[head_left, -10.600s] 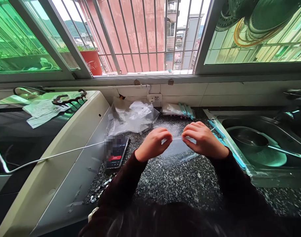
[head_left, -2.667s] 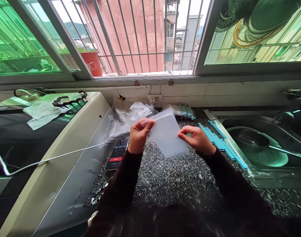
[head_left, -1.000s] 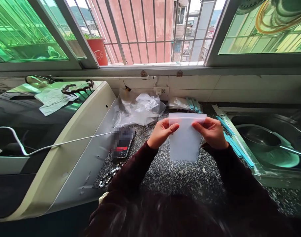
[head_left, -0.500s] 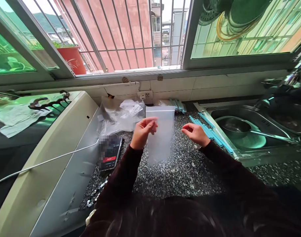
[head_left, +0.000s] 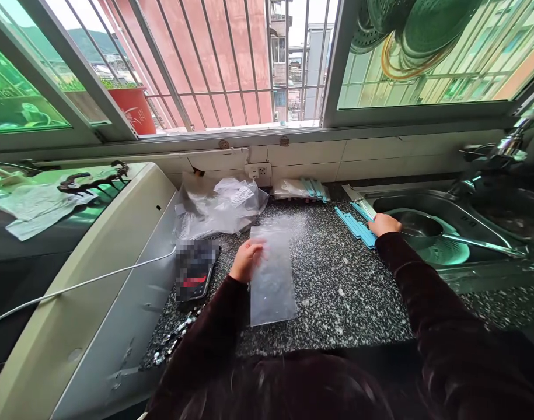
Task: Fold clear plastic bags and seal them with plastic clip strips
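Observation:
A translucent plastic zip bag [head_left: 273, 286] hangs flat over the counter, its top edge toward the window. My left hand [head_left: 248, 261] pinches it at the upper left side; the fingers show partly through the film. At the sink's left edge, my right hand [head_left: 384, 224] is closed at the blue plastic strips [head_left: 355, 227], with its fingers curled down on a strip. Its fingertips are hidden, and the hand and sleeve cover the near ends of the strips.
Against the wall lie crumpled clear plastic [head_left: 223, 204] and a stack of bags with blue strips [head_left: 299, 189]. A phone [head_left: 197, 271] lies left of my left hand. To the right, a pan [head_left: 419, 226] sits in the sink [head_left: 442, 271]. A white cable [head_left: 104, 277] crosses the appliance at left.
My right hand has moved right and away from me, from beside the bag to the blue strips. My left hand has brought the bag lower and nearer to me.

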The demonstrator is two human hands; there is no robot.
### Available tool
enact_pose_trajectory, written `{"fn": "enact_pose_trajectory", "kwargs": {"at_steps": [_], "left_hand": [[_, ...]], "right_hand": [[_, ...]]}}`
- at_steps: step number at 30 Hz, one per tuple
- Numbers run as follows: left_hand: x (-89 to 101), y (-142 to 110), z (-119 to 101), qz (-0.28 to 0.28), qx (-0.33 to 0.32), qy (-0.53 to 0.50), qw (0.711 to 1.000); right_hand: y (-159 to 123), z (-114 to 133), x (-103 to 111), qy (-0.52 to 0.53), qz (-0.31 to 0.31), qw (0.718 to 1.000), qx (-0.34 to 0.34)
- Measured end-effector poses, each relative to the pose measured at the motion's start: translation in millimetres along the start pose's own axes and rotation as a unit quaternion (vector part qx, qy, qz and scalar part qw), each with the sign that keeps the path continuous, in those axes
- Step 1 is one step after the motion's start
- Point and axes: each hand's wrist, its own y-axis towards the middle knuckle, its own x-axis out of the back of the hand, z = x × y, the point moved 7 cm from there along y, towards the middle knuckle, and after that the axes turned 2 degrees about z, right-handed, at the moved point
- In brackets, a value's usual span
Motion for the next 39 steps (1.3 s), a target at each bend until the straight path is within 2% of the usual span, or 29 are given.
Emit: {"fn": "enact_pose_trajectory", "kwargs": {"at_steps": [4,7,11,14,16,20,24,26,29,35,39], "left_hand": [[6.9,5,10,-0.020,0.023,0.003,1.000],[4.8,6,10,-0.009,0.019,0.007,1.000],[2.2,5,9,0.008,-0.002,0.010,1.000],[1.3,5,11,0.014,0.000,0.010,1.000],[1.4,6,13,0.010,-0.002,0.005,1.000],[-0.5,7,17,0.017,-0.007,-0.011,1.000],[-4.1,7,21,0.038,-0.004,-0.020,0.999],[-5.6,6,22,0.045,0.002,-0.012,0.999],[-8.2,4,22,0.058,0.005,0.007,0.998],[-9.8,0,20,0.048,0.005,0.036,0.998],[-12.9,0,23,0.066,0.001,0.052,0.996]], "right_hand": [[-1,5,6,0.004,-0.010,1.000,-0.003],[-7,14,18,0.026,-0.049,0.998,0.031],[-31,44,28,0.122,-0.104,0.974,0.158],[-63,75,27,0.240,-0.108,0.927,0.269],[-87,94,21,0.320,-0.074,0.888,0.323],[-133,126,8,0.442,0.045,0.807,0.389],[-161,143,-11,0.486,0.178,0.759,0.395],[-168,146,-22,0.491,0.227,0.746,0.387],[-172,149,-34,0.493,0.267,0.737,0.379],[-172,150,-48,0.491,0.286,0.736,0.369],[-173,150,-52,0.499,0.293,0.733,0.358]]}}
